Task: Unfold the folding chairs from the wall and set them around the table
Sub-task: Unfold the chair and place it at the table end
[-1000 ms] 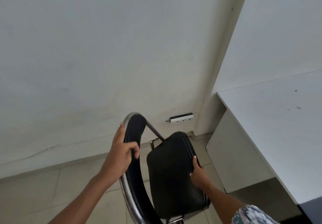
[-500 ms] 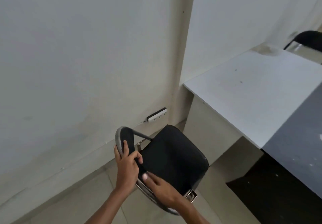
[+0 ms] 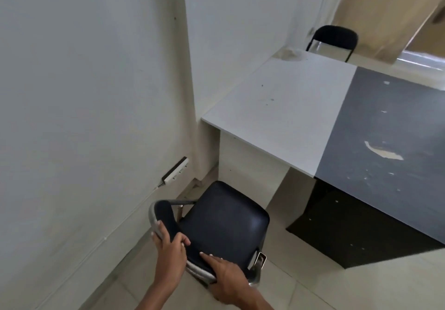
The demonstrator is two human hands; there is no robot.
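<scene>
A: Where does the folding chair stand?
B: Unfolded on the floor, between the wall and the near corner of the worktop, with its seat pointing toward the worktop.
A: And the person's hands?
B: The left hand grips the padded backrest. The right hand rests just beside it, fingers stretched out.
A: Anything else?
B: A second chair stands at the worktop's far side, and a power strip sits low on the wall.

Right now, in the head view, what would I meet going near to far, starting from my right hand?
right hand → folding chair → table → far black chair
</scene>
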